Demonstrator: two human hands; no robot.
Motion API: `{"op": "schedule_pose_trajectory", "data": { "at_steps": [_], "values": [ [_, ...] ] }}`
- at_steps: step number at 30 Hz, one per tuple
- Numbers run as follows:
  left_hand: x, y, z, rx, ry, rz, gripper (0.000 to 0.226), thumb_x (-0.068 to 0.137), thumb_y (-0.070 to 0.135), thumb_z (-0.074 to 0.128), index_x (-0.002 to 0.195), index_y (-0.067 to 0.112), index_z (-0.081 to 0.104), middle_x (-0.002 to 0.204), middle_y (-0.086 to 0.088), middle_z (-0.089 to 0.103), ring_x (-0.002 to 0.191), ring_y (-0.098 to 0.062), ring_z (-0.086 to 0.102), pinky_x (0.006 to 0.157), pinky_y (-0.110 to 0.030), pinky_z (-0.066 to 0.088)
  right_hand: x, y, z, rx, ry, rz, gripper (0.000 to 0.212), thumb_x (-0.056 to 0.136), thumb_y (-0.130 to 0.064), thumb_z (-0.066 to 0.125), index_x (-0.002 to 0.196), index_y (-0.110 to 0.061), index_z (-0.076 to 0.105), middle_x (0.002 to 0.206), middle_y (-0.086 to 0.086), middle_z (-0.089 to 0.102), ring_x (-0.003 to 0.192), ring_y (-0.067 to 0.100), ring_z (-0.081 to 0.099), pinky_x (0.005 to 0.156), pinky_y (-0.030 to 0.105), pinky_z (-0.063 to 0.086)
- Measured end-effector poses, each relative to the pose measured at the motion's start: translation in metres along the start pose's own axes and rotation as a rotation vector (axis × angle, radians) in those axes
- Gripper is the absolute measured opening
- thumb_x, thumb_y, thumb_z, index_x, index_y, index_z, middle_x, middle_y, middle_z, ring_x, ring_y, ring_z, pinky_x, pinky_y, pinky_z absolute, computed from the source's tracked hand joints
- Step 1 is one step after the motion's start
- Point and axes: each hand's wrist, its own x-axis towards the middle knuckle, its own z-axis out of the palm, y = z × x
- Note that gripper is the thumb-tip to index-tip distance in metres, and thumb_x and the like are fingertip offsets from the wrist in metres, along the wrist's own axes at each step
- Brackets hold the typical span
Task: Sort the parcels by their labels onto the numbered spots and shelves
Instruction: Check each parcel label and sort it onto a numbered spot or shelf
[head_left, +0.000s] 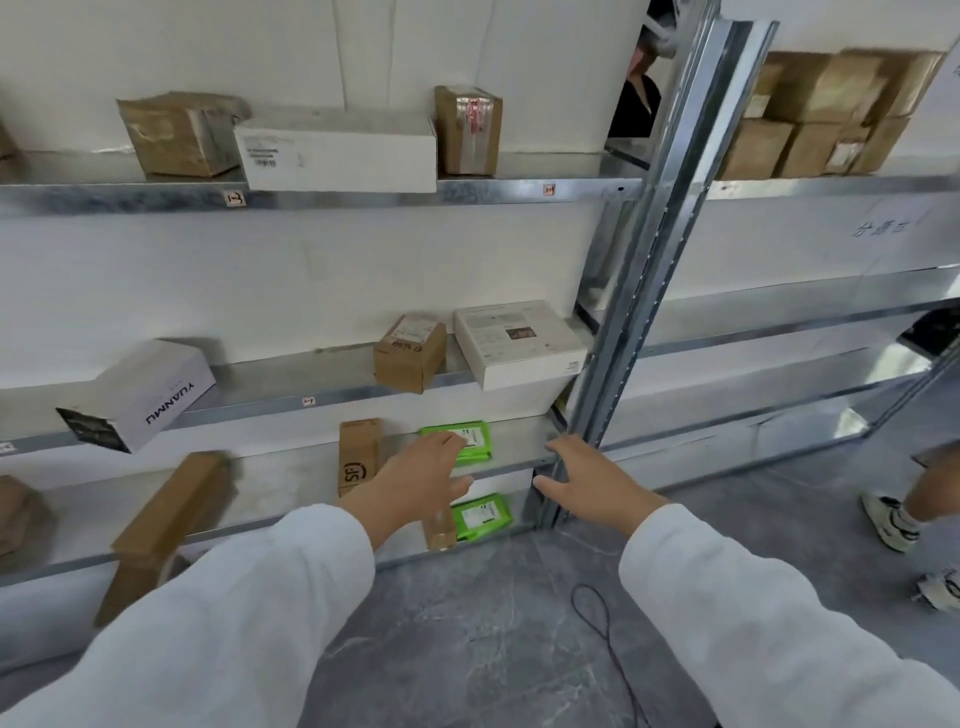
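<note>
A green parcel (470, 439) with a white label lies flat on the third shelf (514, 467) of a metal rack. My left hand (421, 475) reaches over it with straight fingers, the fingertips at its left edge, holding nothing. My right hand (592, 478) is spread open beside the rack's upright post (649, 249), fingertips near the shelf's right end. A second green parcel (480, 515) lies on the lowest shelf, just under my left hand. An upright brown SF carton (357, 457) stands left of the upper green parcel.
Higher shelves carry brown cartons (410, 353) and white boxes (519, 343), with small number tags (309, 401) on the shelf edges. A long brown carton (166, 530) leans at lower left. Another person's feet (893, 519) stand at right. A black cable (602, 623) lies on the grey floor.
</note>
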Motion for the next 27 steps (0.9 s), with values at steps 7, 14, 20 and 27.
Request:
{"op": "schedule_pose_trajectory", "data": {
  "at_steps": [7, 14, 20, 27],
  "values": [
    [0.071, -0.067, 0.032, -0.118, -0.072, -0.086, 0.047, 0.099, 0.033, 0.048, 0.139, 0.011, 0.041, 0.136, -0.01, 0.048, 0.12, -0.025, 0.048, 0.092, -0.031, 0.039, 0.093, 0.005, 0.033, 0.012, -0.041, 0.028, 0.057, 0.096, -0.039, 0.051, 0.144, -0.012, 0.036, 0.144, 0.005, 0.037, 0.127, 0.024, 0.045, 0.104, 0.034, 0.039],
    [0.107, -0.096, 0.059, -0.156, -0.09, -0.097, 0.038, 0.097, 0.026, 0.049, 0.131, 0.009, 0.049, 0.134, -0.009, 0.051, 0.119, -0.024, 0.05, 0.097, -0.034, 0.042, 0.148, 0.011, 0.068, 0.018, -0.218, 0.016, 0.047, 0.095, -0.039, 0.052, 0.134, -0.014, 0.044, 0.131, 0.008, 0.045, 0.123, 0.026, 0.047, 0.101, 0.037, 0.042],
    [0.169, -0.112, 0.081, -0.156, -0.088, -0.157, 0.045, 0.096, 0.029, 0.051, 0.137, 0.01, 0.046, 0.137, -0.007, 0.05, 0.125, -0.023, 0.047, 0.102, -0.035, 0.041, 0.225, 0.029, 0.073, -0.023, -0.255, 0.001, 0.055, 0.095, -0.038, 0.049, 0.141, -0.012, 0.037, 0.137, 0.007, 0.042, 0.126, 0.028, 0.045, 0.102, 0.043, 0.041],
    [0.275, -0.167, 0.163, -0.121, -0.127, -0.335, 0.045, 0.094, 0.032, 0.052, 0.131, 0.008, 0.049, 0.131, -0.008, 0.053, 0.121, -0.026, 0.049, 0.097, -0.039, 0.045, 0.36, 0.092, 0.129, -0.13, -0.354, 0.004, 0.05, 0.096, -0.037, 0.048, 0.138, -0.01, 0.041, 0.13, 0.008, 0.044, 0.121, 0.027, 0.047, 0.097, 0.039, 0.043]
  ]
}}
